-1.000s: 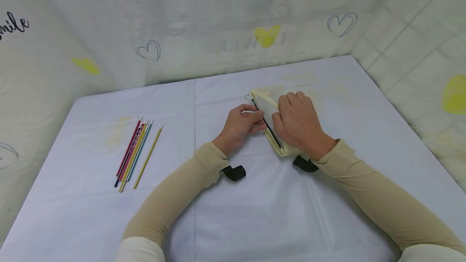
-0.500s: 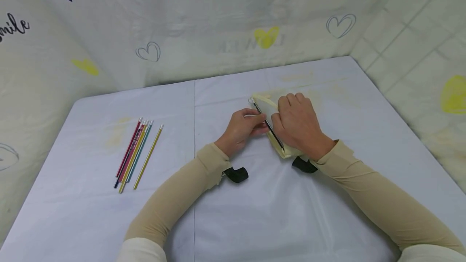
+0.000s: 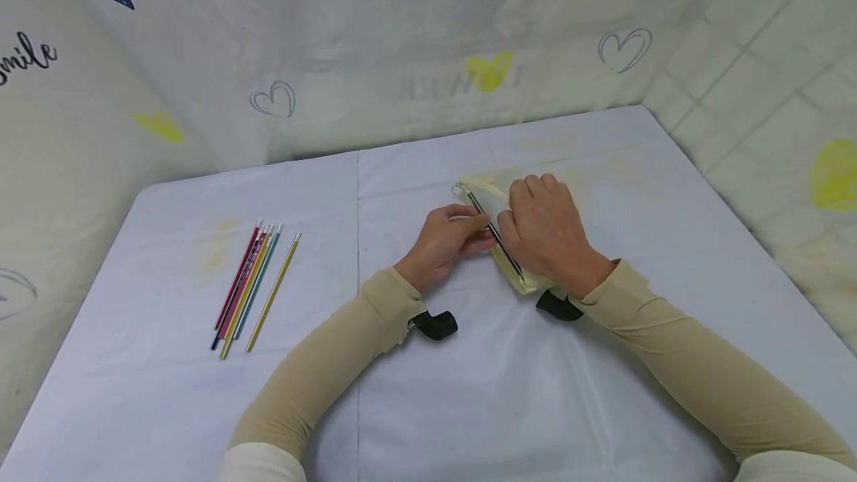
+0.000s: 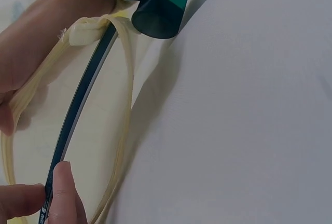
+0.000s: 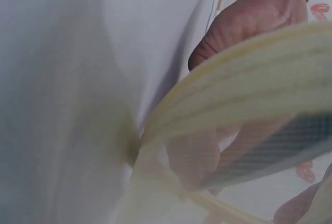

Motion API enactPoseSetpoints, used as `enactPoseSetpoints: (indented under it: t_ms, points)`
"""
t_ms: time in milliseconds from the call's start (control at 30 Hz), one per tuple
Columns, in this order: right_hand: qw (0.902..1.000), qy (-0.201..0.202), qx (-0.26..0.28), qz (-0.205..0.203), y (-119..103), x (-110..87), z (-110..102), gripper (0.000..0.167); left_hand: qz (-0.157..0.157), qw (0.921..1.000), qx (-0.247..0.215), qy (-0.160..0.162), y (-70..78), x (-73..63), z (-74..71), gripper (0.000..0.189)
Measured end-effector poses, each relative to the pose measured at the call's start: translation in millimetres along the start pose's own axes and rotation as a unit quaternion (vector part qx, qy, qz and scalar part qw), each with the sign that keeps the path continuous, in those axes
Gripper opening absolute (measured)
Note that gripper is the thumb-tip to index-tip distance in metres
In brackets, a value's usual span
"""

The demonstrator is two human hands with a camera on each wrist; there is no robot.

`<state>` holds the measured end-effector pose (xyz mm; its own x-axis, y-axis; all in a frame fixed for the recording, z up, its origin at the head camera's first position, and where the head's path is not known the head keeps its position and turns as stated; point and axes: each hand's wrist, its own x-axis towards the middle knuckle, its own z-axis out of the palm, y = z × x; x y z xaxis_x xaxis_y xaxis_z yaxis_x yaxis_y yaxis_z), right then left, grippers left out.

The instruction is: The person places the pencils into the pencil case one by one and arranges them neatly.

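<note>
One dark pencil (image 4: 80,92), pinched in the left hand (image 3: 445,245); right hand (image 3: 550,233) gripping the cream zip pouch (image 4: 98,125), best held wide.

The pouch (image 5: 233,92) looks like mesh, the pencil (image 4: 78,102) smooth, the table cover (image 3: 469,407) faintly glossy.

The table (image 3: 408,407) offers a broad lane between the left sleeve (image 3: 328,348) and the right sleeve (image 3: 696,363), though dark wrist-worn pieces (image 3: 435,326) narrow it near the hands. A second lane runs between that left sleeve and the pencils (image 3: 274,292) lying to its left. Beyond the pouch (image 3: 527,286) there is also room, bounded by the curtain (image 3: 361,43). The pouch's mouth gapes — yet the dark pencil (image 4: 85,86) runs lengthwise along it, the left hand (image 3: 447,240) pinches that pencil, and the right hand (image 3: 552,225) (fingers curled) obstructs the other side.
</note>
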<state>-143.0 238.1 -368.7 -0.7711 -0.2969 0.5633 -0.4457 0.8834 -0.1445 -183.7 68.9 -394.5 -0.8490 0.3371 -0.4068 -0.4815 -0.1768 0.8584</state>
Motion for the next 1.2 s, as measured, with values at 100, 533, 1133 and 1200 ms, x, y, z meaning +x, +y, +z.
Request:
enactPoseSetpoints:
  t_ms: [100, 533, 1133, 1200]
  points:
    - [1.0000, 0.001, 0.000, -0.005, -1, -0.6, 1, 0.023, 0.010, 0.9999, 0.004, 0.005, 0.2, 0.4, 0.9, 0.028]
    - [0.9999, 0.003, 0.009, 0.006, -4, 2.9, 1, 0.021, 0.040, 0.9991, 0.014, 0.002, 5.8, -9.7, -16.2, 0.029]
    - [0.9995, 0.027, 0.011, -0.010, -1, 0.8, 4, 0.022, 0.056, 0.9774, 0.182, 0.093, 50.0, -67.1, -114.5, 0.042]
    - [0.9994, 0.030, 0.010, -0.015, -2, 1.5, 5, 0.023, 0.053, 0.9704, 0.211, 0.104, 54.0, -77.0, -127.4, 0.043]
